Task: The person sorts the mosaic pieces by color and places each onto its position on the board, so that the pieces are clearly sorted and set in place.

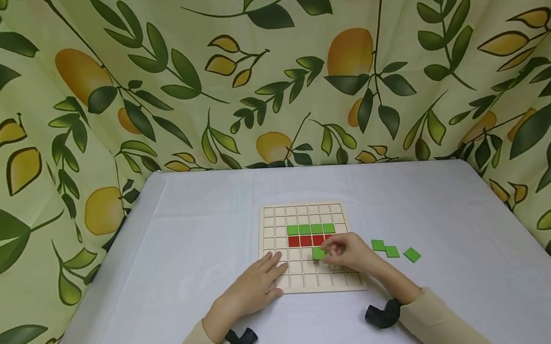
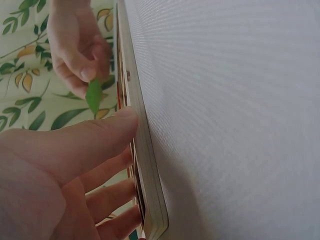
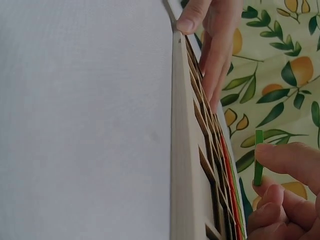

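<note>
A wooden grid board (image 1: 278,289) lies on the table, with a row of green square tiles (image 1: 304,229) and, just below it, a row of red square tiles (image 1: 306,241). My right hand (image 1: 353,252) pinches one green tile (image 1: 318,253) between thumb and fingertips, over the board below the red row. In the right wrist view that green tile (image 3: 258,157) is seen edge-on, above the grid. My left hand (image 1: 253,286) rests along the board's left edge with its fingers extended. Its thumb (image 2: 107,137) touches the board's near edge.
Three loose green tiles (image 1: 392,251) lie on the white tablecloth (image 1: 201,217) to the right of the board. Black wrist mounts (image 1: 384,315) sit at both wrists. A leaf-and-fruit patterned curtain (image 1: 268,85) hangs behind and beside the table.
</note>
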Demonstrator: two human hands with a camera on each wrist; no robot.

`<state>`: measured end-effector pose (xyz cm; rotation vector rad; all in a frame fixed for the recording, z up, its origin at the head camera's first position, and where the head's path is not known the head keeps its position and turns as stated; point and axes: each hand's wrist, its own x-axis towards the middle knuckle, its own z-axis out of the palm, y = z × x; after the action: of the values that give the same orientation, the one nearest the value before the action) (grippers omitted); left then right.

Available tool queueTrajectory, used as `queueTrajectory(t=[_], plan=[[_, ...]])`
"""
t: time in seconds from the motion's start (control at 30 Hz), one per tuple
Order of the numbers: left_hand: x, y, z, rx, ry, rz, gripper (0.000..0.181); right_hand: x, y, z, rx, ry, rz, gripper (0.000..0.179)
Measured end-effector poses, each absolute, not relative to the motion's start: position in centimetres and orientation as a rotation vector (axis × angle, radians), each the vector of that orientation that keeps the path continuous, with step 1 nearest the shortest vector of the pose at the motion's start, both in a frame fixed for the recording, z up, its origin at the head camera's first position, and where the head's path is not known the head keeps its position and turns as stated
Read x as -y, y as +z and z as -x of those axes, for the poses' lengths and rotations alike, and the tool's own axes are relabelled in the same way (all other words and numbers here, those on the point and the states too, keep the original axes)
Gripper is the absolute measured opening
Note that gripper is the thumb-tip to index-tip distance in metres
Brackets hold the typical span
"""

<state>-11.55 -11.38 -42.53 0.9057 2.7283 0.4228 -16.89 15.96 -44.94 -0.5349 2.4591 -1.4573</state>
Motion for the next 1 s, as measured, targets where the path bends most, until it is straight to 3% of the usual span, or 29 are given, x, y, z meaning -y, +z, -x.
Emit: queueTrajectory(t=[1.0], plan=[[11.3, -42.7, 11.7, -2.735, 0.404, -0.904, 0.054, -12.6, -45.7, 17.0, -2.556, -1.420, 0.556, 0.022]])
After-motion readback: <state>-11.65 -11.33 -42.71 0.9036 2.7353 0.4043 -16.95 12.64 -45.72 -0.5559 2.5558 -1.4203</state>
